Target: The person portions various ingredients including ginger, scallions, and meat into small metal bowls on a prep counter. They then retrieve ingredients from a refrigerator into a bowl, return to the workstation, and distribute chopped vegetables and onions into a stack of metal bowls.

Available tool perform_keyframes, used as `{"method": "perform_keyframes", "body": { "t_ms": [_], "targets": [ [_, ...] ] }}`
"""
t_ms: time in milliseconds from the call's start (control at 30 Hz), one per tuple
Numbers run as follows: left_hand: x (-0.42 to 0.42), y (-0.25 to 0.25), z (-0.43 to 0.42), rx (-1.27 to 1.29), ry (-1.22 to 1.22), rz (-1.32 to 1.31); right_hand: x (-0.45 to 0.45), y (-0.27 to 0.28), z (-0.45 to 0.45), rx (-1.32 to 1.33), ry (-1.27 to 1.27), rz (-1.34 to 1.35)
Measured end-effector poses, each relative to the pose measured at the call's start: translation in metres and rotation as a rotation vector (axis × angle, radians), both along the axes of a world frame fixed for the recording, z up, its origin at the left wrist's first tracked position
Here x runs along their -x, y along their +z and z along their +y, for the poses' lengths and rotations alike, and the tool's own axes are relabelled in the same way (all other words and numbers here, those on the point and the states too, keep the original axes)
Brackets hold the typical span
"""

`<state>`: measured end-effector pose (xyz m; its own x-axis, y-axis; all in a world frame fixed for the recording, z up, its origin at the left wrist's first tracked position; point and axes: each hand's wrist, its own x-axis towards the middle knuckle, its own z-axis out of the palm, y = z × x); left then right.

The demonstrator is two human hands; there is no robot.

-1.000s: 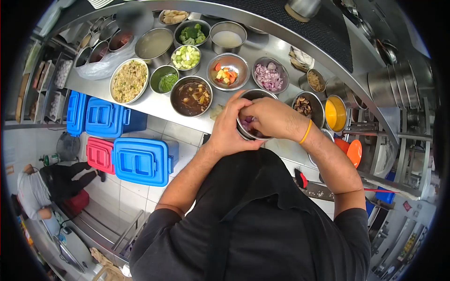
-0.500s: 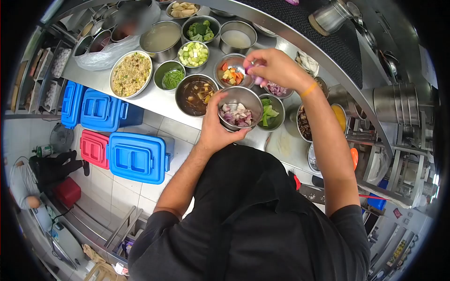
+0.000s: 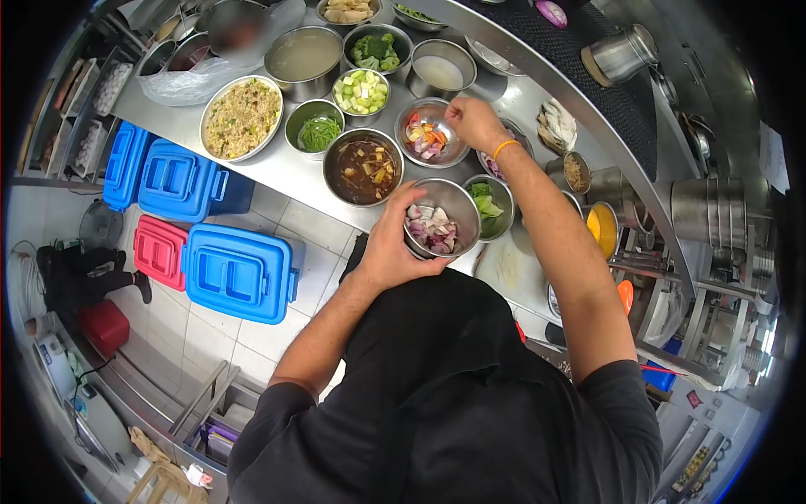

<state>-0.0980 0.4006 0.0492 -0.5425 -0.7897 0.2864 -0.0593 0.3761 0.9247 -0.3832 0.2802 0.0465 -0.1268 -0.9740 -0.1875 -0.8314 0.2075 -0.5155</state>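
Note:
My left hand grips a steel bowl by its left side; chopped purple onion lies inside. My right hand is over the right rim of a steel bowl of mixed vegetables, its fingers bent together; whether anything is between them is too small to tell. Orange, yellow and purple pieces lie in that bowl. Partly behind my right wrist is another bowl of onion. A bowl with green leaves stands right of the held bowl.
Around them stand a bowl of dark sauce, green strips, cut pale-green vegetable, broccoli and a fried rice dish. Blue bins and a red bin are at the left. Another person is far left.
My right hand has left the held bowl and moved up to the mixed vegetable bowl, where purple pieces now lie. The held bowl is tilted less out of sight, its onion visible.

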Motion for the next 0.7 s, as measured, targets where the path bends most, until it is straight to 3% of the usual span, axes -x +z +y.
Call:
{"method": "perform_keyframes", "body": {
  "t_ms": [67,167,233,300,367,433,500,567,633,700],
  "targets": [
    [0.000,0.002,0.000,0.001,-0.002,0.007,0.002,0.012,0.012,0.007,-0.083,-0.075],
    [-0.002,0.006,-0.002,-0.016,-0.011,0.004,0.001,0.031,0.054,0.244,-0.200,-0.222],
    [-0.001,0.018,-0.004,-0.048,-0.030,0.019,0.009,0.038,0.094,0.389,-0.333,-0.461],
    [0.010,0.021,-0.004,-0.131,-0.070,0.168,-0.004,0.092,0.149,0.559,-0.444,-0.670],
    [0.025,0.031,-0.010,-0.073,-0.092,0.238,0.002,0.121,0.204,0.880,-0.573,-0.671],
    [0.038,0.062,-0.016,-0.023,-0.160,0.244,0.028,0.137,0.254,1.303,-0.573,-0.208],
    [0.058,0.075,-0.019,-0.088,-0.263,0.272,0.061,0.166,0.296,1.470,-0.681,0.114],
    [0.079,0.090,-0.021,-0.119,-0.352,0.273,0.092,0.198,0.311,1.492,-0.841,0.121],
    [0.105,0.108,-0.015,-0.122,-0.442,0.261,0.129,0.206,0.316,1.341,-0.874,0.112],
    [0.131,0.128,-0.001,-0.281,-0.549,0.329,0.158,0.215,0.314,1.190,-0.917,0.067]
  ]
}}
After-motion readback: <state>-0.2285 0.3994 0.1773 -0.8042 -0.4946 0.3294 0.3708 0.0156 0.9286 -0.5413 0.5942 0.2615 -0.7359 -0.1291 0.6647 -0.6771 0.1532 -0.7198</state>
